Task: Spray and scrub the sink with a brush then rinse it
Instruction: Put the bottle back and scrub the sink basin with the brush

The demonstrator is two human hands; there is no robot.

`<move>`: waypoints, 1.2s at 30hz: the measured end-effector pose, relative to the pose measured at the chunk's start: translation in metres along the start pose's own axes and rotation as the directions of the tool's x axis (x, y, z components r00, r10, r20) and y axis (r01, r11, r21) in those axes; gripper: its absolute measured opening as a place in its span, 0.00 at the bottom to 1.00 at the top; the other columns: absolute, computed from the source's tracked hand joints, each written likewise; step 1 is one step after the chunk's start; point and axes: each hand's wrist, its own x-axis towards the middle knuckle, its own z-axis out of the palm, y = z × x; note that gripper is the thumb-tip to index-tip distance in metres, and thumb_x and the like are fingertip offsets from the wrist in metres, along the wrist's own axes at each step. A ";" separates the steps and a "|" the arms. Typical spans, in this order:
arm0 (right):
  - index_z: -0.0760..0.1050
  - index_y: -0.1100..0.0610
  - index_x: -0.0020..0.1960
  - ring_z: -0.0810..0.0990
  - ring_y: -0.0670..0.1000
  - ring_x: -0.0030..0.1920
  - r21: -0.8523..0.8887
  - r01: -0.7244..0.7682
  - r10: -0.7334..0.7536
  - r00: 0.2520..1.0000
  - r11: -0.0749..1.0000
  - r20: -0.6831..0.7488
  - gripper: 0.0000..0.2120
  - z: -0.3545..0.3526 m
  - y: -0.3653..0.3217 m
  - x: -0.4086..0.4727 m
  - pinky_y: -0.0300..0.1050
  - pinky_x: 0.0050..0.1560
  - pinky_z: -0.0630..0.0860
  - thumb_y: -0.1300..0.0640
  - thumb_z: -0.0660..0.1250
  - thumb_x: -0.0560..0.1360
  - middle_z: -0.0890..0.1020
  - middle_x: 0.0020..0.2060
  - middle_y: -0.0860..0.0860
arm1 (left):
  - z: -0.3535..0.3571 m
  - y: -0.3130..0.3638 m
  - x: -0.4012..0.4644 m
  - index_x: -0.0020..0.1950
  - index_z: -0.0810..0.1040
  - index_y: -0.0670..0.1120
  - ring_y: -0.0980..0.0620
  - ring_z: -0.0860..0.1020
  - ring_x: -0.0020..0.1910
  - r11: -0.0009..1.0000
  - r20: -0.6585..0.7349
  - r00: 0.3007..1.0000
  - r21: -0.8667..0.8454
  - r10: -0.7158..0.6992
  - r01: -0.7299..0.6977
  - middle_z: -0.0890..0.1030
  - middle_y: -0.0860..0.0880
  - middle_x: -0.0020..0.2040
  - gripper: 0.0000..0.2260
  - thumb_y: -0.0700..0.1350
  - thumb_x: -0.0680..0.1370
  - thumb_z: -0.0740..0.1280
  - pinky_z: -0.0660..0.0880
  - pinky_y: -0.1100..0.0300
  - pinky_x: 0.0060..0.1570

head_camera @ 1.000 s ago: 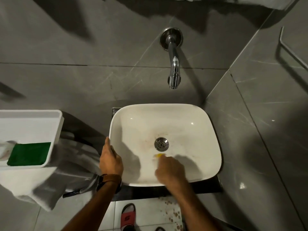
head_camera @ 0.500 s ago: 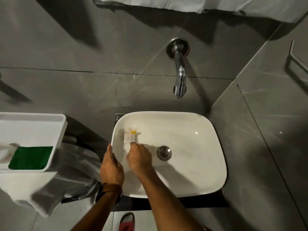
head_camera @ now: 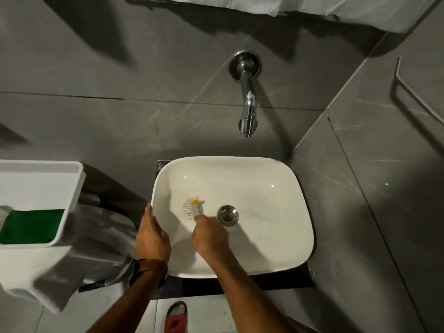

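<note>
Head view, looking down. A white basin sink point(head_camera: 276, 236) with rounded corners sits on a dark counter against grey tiled walls; its metal drain point(head_camera: 227, 214) lies near the middle of the bowl. A chrome tap point(head_camera: 248, 109) projects from the far wall, its spout above the far side of the sink; no water is seen leaving it. The right hand point(head_camera: 209, 237) is inside the bowl, just near-left of the drain, fingers curled closed around the handle of a brush point(head_camera: 193, 209). The white bristle head of the brush, with a yellow spot at its far edge, rests against the bowl floor left of the drain and looks slightly blurred. The left hand point(head_camera: 151, 235) grips the left rim of the sink, thumb inside the bowl and fingers wrapped over the outer edge; it carries no object. A watch with a brown strap point(head_camera: 150, 266) is on the left wrist. To the left, well apart from the sink, a white tray point(head_camera: 72, 195) holds a green pad point(head_camera: 30, 225). A grey cloth point(head_camera: 96, 236) lies between the tray and the sink, draped toward the near left. On the tiled floor at the near edge, a red slipper point(head_camera: 176, 318) is partly visible. White towels point(head_camera: 276, 4) hang along the far wall at the top edge. A metal rail point(head_camera: 418, 92) is fixed to the right wall.
</note>
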 end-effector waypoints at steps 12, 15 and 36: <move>0.80 0.56 0.61 0.84 0.58 0.59 -0.029 -0.241 0.240 0.970 0.970 -0.045 0.14 0.008 0.031 -0.032 0.50 0.56 0.80 0.59 0.59 0.81 0.85 0.58 0.55 | 0.006 -0.013 0.009 0.76 0.63 0.47 0.36 0.78 0.57 0.998 -0.011 1.000 0.064 -0.013 0.014 0.77 0.40 0.65 0.20 0.42 0.83 0.54 0.77 0.45 0.53; 0.79 0.57 0.62 0.83 0.61 0.60 -0.030 -0.045 0.046 0.999 0.999 0.019 0.15 0.015 -0.002 -0.042 0.53 0.57 0.79 0.57 0.60 0.80 0.84 0.58 0.58 | 0.007 -0.014 0.009 0.76 0.63 0.47 0.36 0.78 0.57 0.997 -0.004 1.000 0.074 -0.005 0.005 0.77 0.39 0.65 0.21 0.42 0.82 0.54 0.76 0.45 0.54; 0.81 0.58 0.60 0.83 0.62 0.60 0.348 -0.090 0.036 0.987 0.933 0.158 0.16 -0.012 -0.067 0.003 0.52 0.56 0.80 0.51 0.62 0.80 0.85 0.59 0.59 | -0.002 -0.008 0.009 0.77 0.61 0.46 0.40 0.78 0.61 0.999 0.085 0.996 -0.019 0.028 -0.026 0.76 0.41 0.67 0.24 0.46 0.81 0.56 0.77 0.43 0.57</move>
